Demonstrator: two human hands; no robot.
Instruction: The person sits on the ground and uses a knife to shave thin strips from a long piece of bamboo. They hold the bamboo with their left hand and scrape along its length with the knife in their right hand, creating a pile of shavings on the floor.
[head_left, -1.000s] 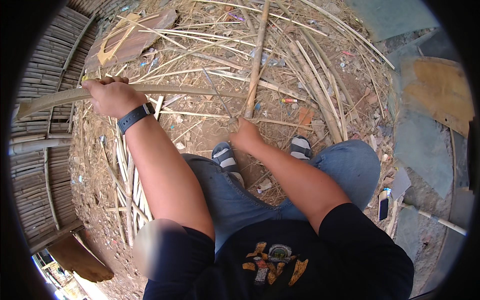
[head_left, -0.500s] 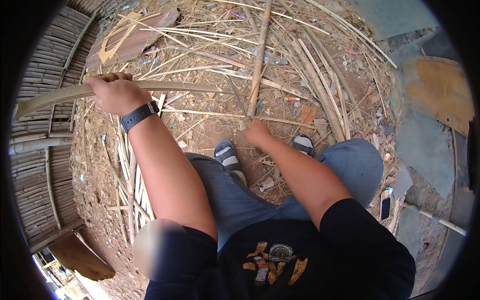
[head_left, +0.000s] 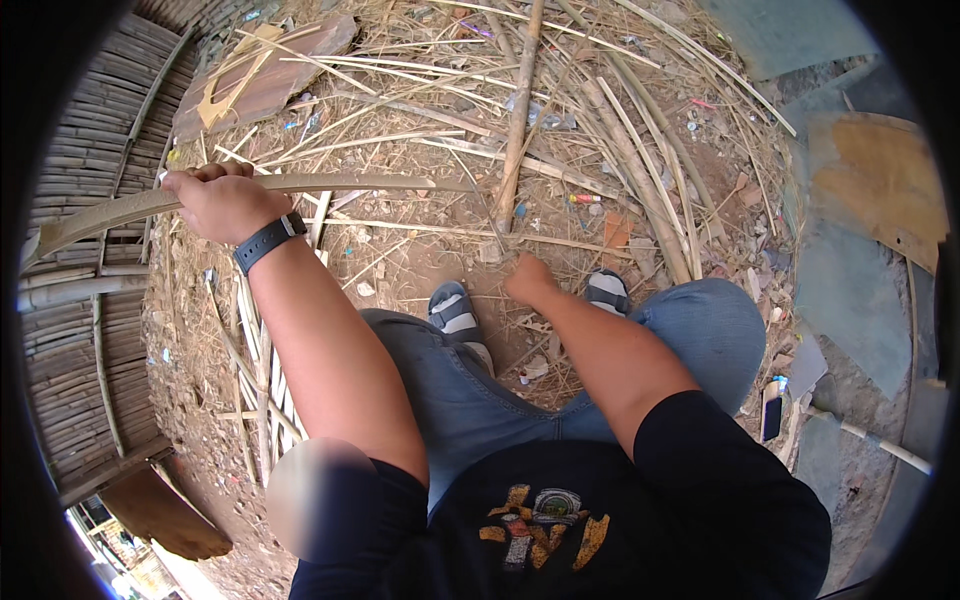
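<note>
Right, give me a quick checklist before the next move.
1. Left hand closed around the bamboo strip: ok.
2. Right hand closed at the near end of the thin blade: ok.
3. Blade touching the strip: cannot tell; they cross in this view.
4. Left hand clear of the blade: ok, well apart.
5. Blade tip pointing away from the sandals: ok.
6. Space ahead clear: not ok; a bamboo pole lies there.

I see the strip [head_left: 345, 182] as a long, pale tan, flat length, gently bowed. It runs nearly level from the left edge toward the frame's centre, its broader left end dipping lower. I make out the knife [head_left: 481, 200] just above centre, its thin, dark blade slanting from upper left to lower right. The blade crosses the strip's right end; I cannot tell whether they touch.
</note>
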